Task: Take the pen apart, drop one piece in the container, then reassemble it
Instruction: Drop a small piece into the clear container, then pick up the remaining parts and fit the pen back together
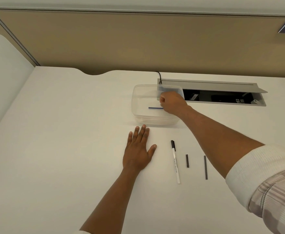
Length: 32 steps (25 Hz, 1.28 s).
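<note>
A clear plastic container stands on the white desk past my hands. My right hand reaches into it with fingers closed, pinching one end of a thin blue rod that lies level near the container's floor. My left hand rests flat on the desk in front of the container, fingers spread, holding nothing. To its right lie the white pen barrel with a black cap, a short black piece and a long thin dark piece, all apart from one another.
Behind the container, an open grey cable hatch is set in the desk, with a black cable running into it. A beige partition closes the back of the desk. My right sleeve is at the lower right.
</note>
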Each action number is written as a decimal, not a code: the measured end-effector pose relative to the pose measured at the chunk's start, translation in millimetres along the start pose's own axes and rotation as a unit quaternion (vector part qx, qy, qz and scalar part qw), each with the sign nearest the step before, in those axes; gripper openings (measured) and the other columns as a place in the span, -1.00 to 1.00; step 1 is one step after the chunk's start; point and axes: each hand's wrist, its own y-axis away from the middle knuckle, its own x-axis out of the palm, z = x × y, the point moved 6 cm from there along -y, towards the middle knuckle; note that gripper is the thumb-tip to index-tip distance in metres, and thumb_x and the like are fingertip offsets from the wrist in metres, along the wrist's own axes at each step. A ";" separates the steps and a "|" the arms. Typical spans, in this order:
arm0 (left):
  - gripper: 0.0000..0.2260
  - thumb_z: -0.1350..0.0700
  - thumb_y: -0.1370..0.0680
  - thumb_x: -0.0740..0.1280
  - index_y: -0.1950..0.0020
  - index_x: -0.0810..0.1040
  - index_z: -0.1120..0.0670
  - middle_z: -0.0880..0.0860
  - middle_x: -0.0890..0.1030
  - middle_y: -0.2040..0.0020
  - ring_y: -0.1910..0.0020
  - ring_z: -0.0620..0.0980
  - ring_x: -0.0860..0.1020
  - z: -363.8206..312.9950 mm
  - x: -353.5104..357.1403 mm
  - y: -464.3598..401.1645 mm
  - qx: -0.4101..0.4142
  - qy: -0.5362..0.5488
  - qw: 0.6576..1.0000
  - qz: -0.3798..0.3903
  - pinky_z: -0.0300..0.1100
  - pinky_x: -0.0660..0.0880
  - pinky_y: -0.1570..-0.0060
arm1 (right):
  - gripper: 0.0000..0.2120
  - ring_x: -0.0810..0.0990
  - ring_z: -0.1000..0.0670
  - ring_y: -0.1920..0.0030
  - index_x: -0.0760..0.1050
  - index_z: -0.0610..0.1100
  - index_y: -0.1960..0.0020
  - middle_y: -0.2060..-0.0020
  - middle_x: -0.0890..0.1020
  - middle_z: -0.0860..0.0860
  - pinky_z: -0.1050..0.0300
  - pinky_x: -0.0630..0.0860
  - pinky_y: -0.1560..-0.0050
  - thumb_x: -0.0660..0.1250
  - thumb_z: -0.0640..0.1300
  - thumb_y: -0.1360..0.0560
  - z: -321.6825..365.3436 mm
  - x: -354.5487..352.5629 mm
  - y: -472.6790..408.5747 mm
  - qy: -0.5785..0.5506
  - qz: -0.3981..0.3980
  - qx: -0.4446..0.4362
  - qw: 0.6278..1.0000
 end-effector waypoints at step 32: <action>-0.42 -0.06 -0.67 0.01 -0.59 -0.16 0.11 0.08 -0.20 -0.61 -0.58 0.03 -0.23 -34.5 -0.7 91.0 0.010 -0.034 0.994 0.099 -0.08 -0.20 -0.55 | -0.76 0.50 -0.07 -0.16 0.50 -0.09 -0.15 -0.11 0.56 0.01 0.03 0.46 -0.12 0.24 -0.26 -0.52 -127.6 29.6 270.6 -0.127 -0.136 0.112 0.976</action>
